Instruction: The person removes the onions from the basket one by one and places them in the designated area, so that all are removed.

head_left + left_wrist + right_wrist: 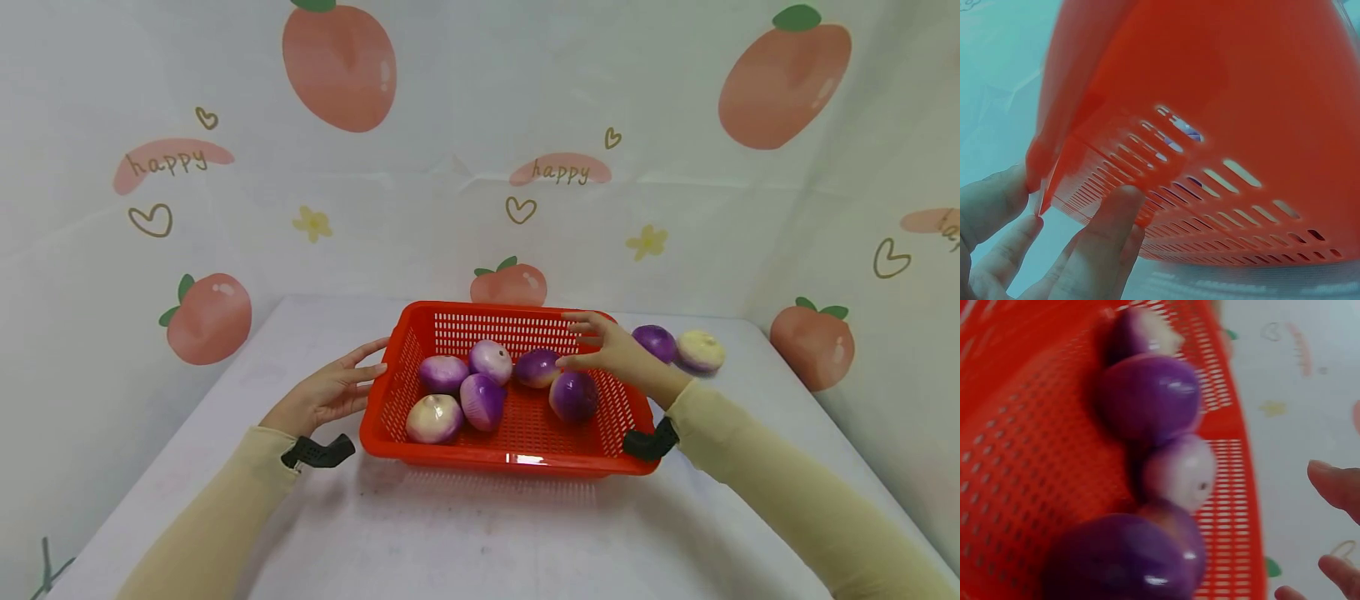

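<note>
A red perforated basket sits on the white table and holds several purple-and-white onions. My left hand lies open against the basket's left wall, fingertips touching the red slotted side. Over the basket's right side hovers my right hand, open and holding nothing, just above a purple onion. In the right wrist view, blurred onions lie inside the basket with my fingertips at the right edge.
Two more onions lie on the table right of the basket, one purple and one pale. A backdrop printed with peaches and "happy" surrounds the table on three sides.
</note>
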Demonstrator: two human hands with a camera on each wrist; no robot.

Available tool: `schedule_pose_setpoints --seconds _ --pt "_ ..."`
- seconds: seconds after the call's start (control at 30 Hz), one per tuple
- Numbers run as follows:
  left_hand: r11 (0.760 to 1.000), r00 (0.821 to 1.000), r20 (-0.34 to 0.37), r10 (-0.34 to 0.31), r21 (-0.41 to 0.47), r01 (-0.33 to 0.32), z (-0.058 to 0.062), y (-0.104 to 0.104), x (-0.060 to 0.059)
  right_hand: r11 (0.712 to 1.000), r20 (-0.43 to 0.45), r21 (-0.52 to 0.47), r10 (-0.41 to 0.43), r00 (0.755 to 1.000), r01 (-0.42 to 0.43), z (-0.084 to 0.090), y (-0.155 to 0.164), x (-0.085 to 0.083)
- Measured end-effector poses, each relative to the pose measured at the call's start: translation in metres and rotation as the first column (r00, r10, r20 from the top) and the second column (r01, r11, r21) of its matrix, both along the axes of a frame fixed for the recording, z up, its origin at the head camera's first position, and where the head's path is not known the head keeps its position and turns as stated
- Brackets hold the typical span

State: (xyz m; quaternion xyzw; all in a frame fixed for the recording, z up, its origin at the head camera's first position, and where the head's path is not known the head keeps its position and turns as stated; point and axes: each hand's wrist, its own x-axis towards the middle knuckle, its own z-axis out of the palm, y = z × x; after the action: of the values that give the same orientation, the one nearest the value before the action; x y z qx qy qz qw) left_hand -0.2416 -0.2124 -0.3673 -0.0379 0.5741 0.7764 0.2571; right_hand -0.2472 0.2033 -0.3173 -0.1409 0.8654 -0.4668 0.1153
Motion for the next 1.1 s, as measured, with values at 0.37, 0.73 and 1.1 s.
schedule_pose_setpoints --seconds 0.37,0.73,1.1 --pt "1.000 1.000 0.003 0.004 0.000 -0.004 0.000 0.000 -0.001 0.994 0.104 0.102 0.011 0.994 -0.022 -0.017 -0.003 -0.011" --pt "1.000 1.000 0.001 0.000 -0.003 0.000 0.001 0.000 0.001 0.987 0.210 0.149 0.029 0.977 -0.062 -0.023 -0.009 -0.014" --pt "1.000 1.000 0.000 0.010 -0.012 -0.010 0.001 0.001 0.000 0.967 0.259 0.170 0.140 0.956 -0.188 -0.022 -0.020 -0.009"
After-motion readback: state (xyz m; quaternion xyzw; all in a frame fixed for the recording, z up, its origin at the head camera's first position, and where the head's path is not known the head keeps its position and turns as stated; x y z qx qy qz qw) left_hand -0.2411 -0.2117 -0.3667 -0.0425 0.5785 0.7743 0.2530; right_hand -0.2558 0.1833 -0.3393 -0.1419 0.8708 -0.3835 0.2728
